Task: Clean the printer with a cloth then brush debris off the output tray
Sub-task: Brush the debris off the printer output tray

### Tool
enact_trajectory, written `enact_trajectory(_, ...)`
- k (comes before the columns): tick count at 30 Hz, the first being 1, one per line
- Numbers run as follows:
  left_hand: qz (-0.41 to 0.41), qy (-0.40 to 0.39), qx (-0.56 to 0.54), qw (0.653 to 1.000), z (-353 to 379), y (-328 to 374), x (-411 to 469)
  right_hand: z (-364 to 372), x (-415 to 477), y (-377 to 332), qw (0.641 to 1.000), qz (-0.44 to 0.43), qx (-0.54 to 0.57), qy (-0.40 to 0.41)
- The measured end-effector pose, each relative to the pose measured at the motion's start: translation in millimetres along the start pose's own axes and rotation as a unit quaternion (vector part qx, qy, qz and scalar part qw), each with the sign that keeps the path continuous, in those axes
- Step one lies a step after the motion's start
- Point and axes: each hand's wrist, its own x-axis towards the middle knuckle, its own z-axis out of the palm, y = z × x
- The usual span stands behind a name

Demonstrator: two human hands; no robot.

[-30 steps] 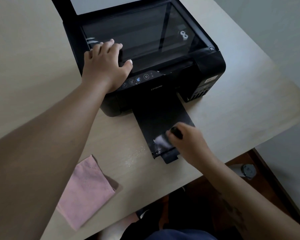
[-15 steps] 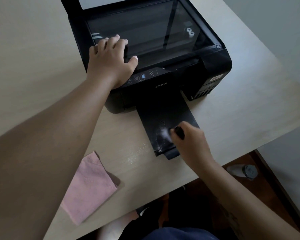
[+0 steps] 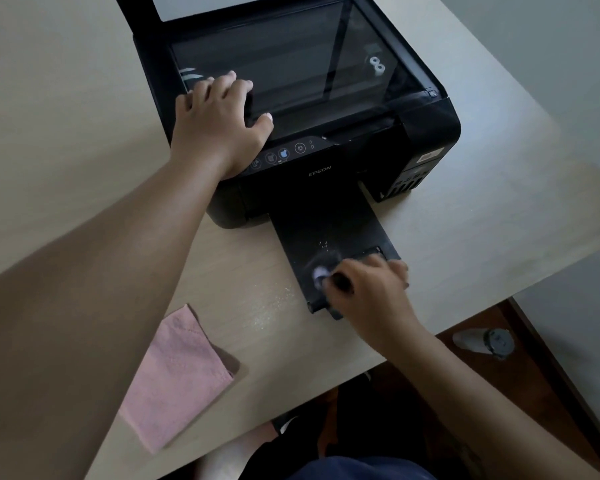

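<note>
black printer [image 3: 326, 133] sits on the pale table [image 3: 66, 116] with its lid up. i see the left hand [image 3: 219, 129] lying flat on the front left corner of the glass, fingers spread a little. the right hand [image 3: 371, 289] is closed around a small dark brush [image 3: 329, 277], and its blurry tip touches the near end of the output tray [image 3: 323, 233]. little white crumbs [image 3: 274, 306] lie on the table just left of the tray. the pink cloth [image 3: 174, 375] lies flat by the near edge, away from both hands.
</note>
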Motion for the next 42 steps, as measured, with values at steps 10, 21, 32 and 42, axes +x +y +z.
enact_trajectory(10,0.0,-0.002,0.007,1.0,-1.5,-3.1,2.2,-19.6,9.0,36.2,0.99,0.058,-0.071,0.104)
enact_trajectory(21,0.002,-0.002,0.006,1.0,2.2,0.9,2.4,-21.9,9.1,46.2,0.995,0.029,-0.03,0.089)
enact_trajectory(32,-0.001,0.0,0.0,1.0,0.8,2.0,2.3,-13.2,15.2,26.0,0.998,-0.053,0.025,0.035)
enact_trajectory(42,-0.001,0.002,0.002,1.0,0.1,2.2,1.4,-1.1,27.7,4.7,0.993,0.046,0.105,-0.013)
